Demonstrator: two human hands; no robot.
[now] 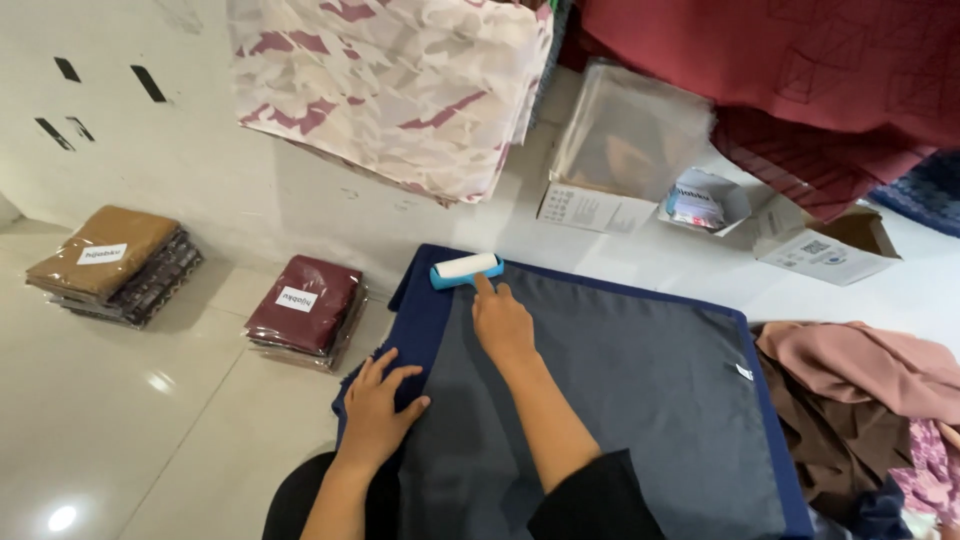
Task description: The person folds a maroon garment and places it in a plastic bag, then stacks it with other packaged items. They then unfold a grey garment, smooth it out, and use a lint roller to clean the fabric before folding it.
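Observation:
A dark grey cloth (620, 380) lies spread flat on a navy blue mat (425, 300) on the white floor. My left hand (378, 400) rests flat with fingers spread on the mat's left edge. My right hand (500, 320) reaches forward over the grey cloth and grips the handle of a lint roller (466, 269), which has a white roll and a light blue frame and sits at the far edge of the cloth.
Wrapped stacks of folded fabric lie at the left, brown (112, 262) and maroon (305, 308). Patterned pink cloth (400, 80) and red cloth (800, 70) hang above. Open cardboard boxes (620, 160) stand behind the mat. Loose pink and brown cloths (860, 400) are piled at the right.

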